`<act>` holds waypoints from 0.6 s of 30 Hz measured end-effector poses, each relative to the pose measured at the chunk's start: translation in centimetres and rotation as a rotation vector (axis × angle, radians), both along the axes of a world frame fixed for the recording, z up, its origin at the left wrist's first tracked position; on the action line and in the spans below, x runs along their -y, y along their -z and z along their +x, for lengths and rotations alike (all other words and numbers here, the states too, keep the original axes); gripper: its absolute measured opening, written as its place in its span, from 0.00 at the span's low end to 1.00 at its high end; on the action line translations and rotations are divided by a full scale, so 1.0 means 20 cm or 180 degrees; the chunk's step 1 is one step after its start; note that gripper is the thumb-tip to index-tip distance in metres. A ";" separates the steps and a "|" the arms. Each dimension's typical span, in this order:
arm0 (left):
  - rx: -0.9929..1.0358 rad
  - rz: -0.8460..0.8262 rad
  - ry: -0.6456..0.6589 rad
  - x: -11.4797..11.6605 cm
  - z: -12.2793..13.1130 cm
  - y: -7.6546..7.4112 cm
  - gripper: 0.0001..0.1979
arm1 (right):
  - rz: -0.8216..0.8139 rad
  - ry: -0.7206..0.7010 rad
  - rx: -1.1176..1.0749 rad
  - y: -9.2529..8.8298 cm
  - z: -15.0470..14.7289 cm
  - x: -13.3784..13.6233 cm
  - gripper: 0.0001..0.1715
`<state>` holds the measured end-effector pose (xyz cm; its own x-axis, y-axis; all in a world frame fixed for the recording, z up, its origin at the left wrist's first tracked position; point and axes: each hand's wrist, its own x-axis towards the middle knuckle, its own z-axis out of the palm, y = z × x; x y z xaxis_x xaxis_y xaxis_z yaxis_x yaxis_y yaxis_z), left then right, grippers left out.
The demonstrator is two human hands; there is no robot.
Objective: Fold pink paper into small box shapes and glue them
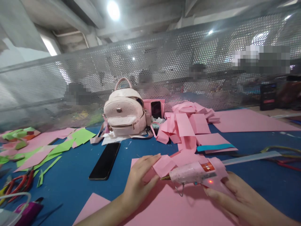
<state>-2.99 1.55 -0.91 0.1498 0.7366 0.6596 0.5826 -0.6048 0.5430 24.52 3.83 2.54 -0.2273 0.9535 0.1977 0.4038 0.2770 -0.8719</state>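
Observation:
My right hand [237,201] is wrapped round the handle of a pink hot glue gun [197,172], whose brass nozzle points left at a small folded piece of pink paper [164,165]. My left hand [141,182] pinches that folded piece between thumb and fingers, just above a large pink sheet [169,207] lying on the blue table [77,175]. A clear glue stick [251,158] sticks out of the back of the gun to the right.
A black phone [105,161] lies left of my hands. Behind stand a pale pink backpack [125,113] and a heap of folded pink paper [188,124]. Green and pink scraps [47,147] and red-handled scissors [21,182] are at the left. A perforated metal screen [164,62] backs the table.

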 end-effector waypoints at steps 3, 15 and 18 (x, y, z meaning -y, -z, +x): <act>0.0009 -0.0036 0.0026 0.00 0.00 0.00 0.27 | 0.0126 -0.0066 0.0051 -0.01 0.00 -0.01 0.24; 0.0052 -0.0008 0.0055 0.00 0.00 -0.01 0.26 | 0.0197 0.0059 0.0183 0.05 0.03 -0.03 0.24; 0.0058 -0.0017 0.0082 0.01 0.00 -0.01 0.26 | 0.0270 0.0129 0.0213 0.08 0.04 -0.04 0.24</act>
<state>-2.93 1.42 -0.75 0.1568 0.7362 0.6584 0.5569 -0.6164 0.5567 25.30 4.54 0.91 -0.2042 0.9427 0.2638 0.4726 0.3310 -0.8168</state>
